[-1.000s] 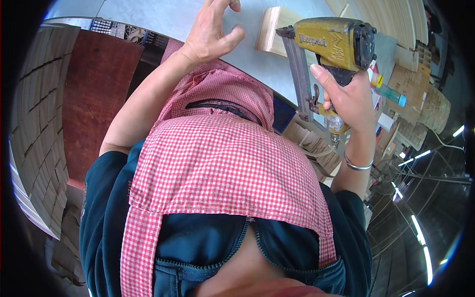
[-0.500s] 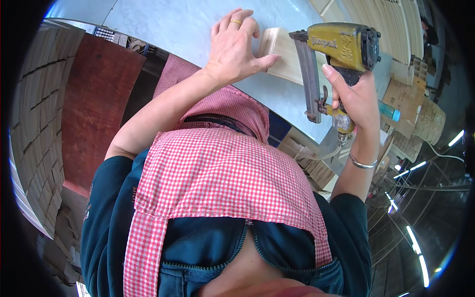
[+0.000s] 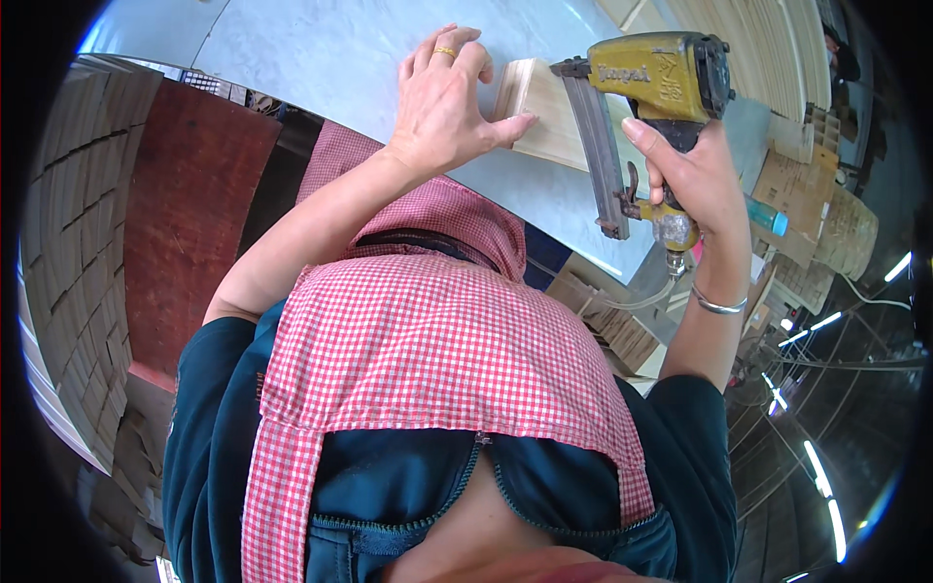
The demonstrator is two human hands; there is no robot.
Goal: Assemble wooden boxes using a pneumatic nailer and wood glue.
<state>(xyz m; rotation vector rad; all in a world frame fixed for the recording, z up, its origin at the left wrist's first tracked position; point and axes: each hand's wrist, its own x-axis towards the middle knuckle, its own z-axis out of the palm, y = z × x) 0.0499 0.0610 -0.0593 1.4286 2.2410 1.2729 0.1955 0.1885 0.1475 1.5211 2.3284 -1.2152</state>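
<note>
- Head view, looking down: the left hand (image 3: 449, 109) is spread flat on the pale wooden piece (image 3: 544, 121), fingers together and pressing on its near-left end, the thumb stretched out along its lower edge. A gold ring sits on one finger.
- That wooden piece lies flat on the light grey worktop (image 3: 321, 58), near the top middle of the picture, right between the two hands.
- The right hand (image 3: 692, 175) is clamped around the grip of the yellow nail gun (image 3: 653, 87), fingers wrapped tight, forefinger lying up by the body of the tool.
- The nail gun's yellow body sits over the right end of the wooden piece; its long grey magazine (image 3: 601, 160) slants down toward the person. Whether the nose touches the wood, I cannot tell.
- A silver bangle (image 3: 717, 303) circles the right wrist.
- A red-and-white checked apron (image 3: 437, 360) over a dark teal shirt fills the lower middle.
- Left of the bench, a dark red board (image 3: 194, 214); far left, stacked pale wood (image 3: 83, 223). Cardboard boxes (image 3: 816, 214) crowd the right edge.
</note>
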